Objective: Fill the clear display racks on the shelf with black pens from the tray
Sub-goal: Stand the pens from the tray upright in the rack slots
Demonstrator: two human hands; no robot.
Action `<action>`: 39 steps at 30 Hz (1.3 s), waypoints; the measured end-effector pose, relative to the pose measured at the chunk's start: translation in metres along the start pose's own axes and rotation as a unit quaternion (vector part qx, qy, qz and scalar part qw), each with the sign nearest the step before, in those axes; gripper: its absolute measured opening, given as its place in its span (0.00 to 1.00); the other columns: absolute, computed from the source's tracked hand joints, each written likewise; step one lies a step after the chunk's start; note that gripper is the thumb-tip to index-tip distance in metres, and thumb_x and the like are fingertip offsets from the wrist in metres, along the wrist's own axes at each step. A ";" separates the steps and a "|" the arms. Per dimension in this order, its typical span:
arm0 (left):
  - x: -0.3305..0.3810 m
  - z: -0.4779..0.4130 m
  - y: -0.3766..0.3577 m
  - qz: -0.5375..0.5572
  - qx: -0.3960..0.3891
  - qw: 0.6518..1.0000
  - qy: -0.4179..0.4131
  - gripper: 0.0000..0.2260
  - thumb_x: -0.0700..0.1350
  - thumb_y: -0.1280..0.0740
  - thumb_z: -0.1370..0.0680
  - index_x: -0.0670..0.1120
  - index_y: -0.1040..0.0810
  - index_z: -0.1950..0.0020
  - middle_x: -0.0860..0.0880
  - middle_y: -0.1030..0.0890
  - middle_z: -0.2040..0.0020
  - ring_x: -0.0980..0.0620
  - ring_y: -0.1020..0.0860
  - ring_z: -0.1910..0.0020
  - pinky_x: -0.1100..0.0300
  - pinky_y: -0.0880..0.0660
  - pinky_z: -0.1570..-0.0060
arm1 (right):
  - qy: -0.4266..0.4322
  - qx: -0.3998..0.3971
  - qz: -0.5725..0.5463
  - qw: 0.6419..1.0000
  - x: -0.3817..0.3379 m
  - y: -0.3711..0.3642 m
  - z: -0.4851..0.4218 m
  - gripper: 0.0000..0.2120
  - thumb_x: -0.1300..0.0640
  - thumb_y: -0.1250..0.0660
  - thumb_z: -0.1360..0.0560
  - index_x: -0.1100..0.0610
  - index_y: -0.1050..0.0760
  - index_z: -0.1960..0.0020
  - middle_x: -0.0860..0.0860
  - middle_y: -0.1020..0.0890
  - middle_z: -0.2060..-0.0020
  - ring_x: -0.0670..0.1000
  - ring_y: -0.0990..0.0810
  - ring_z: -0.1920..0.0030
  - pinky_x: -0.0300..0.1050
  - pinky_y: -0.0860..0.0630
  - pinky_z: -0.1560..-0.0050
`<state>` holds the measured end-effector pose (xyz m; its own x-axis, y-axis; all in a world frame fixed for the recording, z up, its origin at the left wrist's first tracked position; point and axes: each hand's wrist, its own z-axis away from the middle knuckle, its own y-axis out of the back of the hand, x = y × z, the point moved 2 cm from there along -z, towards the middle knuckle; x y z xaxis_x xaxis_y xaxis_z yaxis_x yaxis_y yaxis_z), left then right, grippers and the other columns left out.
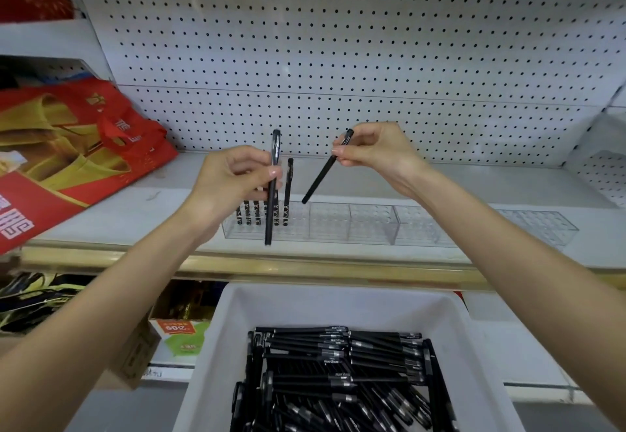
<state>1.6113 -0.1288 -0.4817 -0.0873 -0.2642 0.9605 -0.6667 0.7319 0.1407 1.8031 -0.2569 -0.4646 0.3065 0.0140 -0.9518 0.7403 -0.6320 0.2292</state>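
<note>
My left grip (pixel 233 180) pinches the upright pen (pixel 269 214), right grip (pixel 372 150) the slanted pen (pixel 322 174), over the clear rack (pixel 338 224); slanted, it could miss its hole and topple the standing pens (pixel 250 216).

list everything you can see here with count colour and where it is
clear plastic display racks: several, clear, in a row on the white shelf
standing black pens: a few, black, in the leftmost rack
loose black pens: many, black, in the white plastic tray, bottom centre
white pegboard: one, white, behind the shelf
red and gold gift bag: one, red and gold, shelf left
green and orange carton: one, below the shelf, left
left hand: pinches one upright black pen by the leftmost rack
right hand: pinches one tilted black pen above the racks
</note>
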 end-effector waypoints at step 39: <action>-0.037 0.011 0.016 0.010 0.014 0.998 0.065 0.03 0.37 0.28 0.27 0.42 0.19 0.55 0.44 0.16 0.58 0.57 0.19 0.60 0.62 0.20 0.61 | -0.035 -0.104 0.252 0.962 0.027 -0.069 -0.047 0.12 0.61 0.23 0.31 0.58 0.25 0.68 0.50 0.19 0.72 0.40 0.19 0.72 0.27 0.27 0.67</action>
<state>1.5959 -0.1143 -0.5173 -0.0058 -0.1642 0.9864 -0.6867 0.7177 0.1154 1.7885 -0.1767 -0.4965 0.6221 -0.3099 -0.7189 0.6141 -0.3765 0.6937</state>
